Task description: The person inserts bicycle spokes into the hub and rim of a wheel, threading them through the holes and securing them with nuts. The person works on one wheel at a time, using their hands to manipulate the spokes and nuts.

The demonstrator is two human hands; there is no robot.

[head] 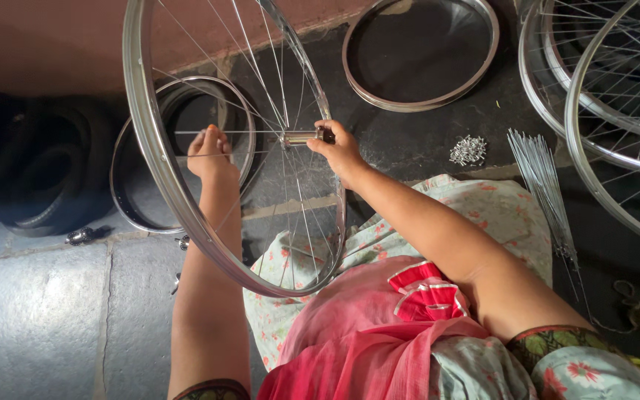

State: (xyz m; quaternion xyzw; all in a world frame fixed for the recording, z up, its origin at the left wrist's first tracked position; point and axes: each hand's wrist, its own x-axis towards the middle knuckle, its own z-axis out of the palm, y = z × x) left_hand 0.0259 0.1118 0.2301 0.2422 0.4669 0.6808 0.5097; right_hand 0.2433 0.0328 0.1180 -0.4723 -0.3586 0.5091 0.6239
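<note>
Stone floor; spoked wheel point(187, 148) top cut off.

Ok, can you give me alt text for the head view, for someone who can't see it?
A seated person holds a spoked bicycle wheel upright over their lap, right hand gripping the hub and left hand among the spokes. On the stone floor lie bare rims, a bundle of loose spokes, a small pile of spoke nipples and dark tyres.
</note>
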